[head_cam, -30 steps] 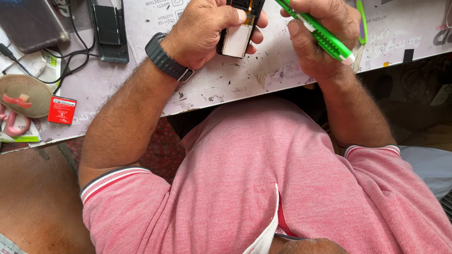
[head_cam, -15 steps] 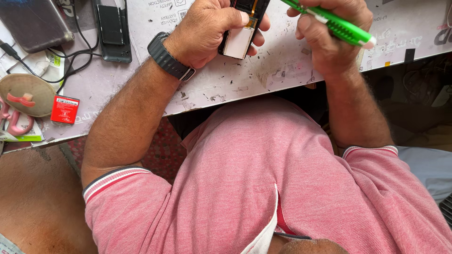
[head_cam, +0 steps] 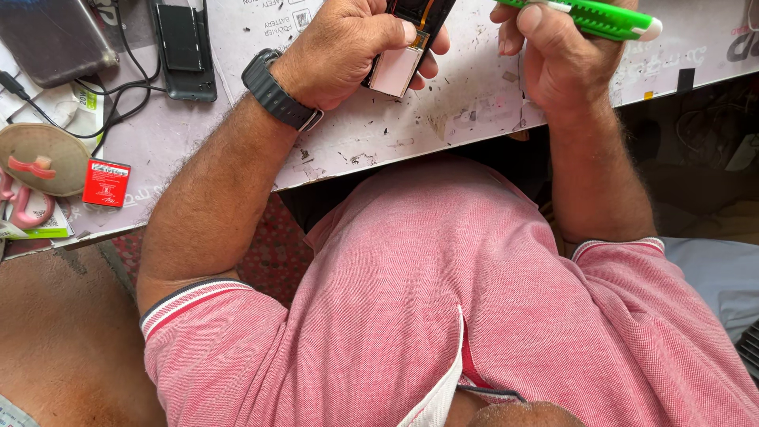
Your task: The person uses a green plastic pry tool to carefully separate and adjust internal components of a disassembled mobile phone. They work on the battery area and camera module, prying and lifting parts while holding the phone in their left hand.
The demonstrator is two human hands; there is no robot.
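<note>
A pink polo shirt (head_cam: 474, 316) fills the lower half of the frame, worn by the person looking down at their own hands. Above it the pale, scratched desk (head_cam: 411, 134) runs across the upper part of the frame, its near edge slanting from lower left to upper right.

The left hand (head_cam: 348, 47), at top centre, has its fingers (head_cam: 431, 55) closed around an opened phone (head_cam: 407, 47), a dark body with a pinkish-white panel facing up, held just above the desk. A black wristwatch (head_cam: 277, 91) sits on that wrist.

The right hand (head_cam: 561, 55), at upper right, has its fingers wrapped around a green utility knife (head_cam: 593, 16) with a white end, pointing toward the right edge.

In the upper left lie a dark phone (head_cam: 51, 39) and a black rectangular device (head_cam: 183, 47), with thin black cables (head_cam: 118, 95) between them. At far left are a round tan dish (head_cam: 39, 158) and, just beside it, a small red box (head_cam: 105, 182).
</note>
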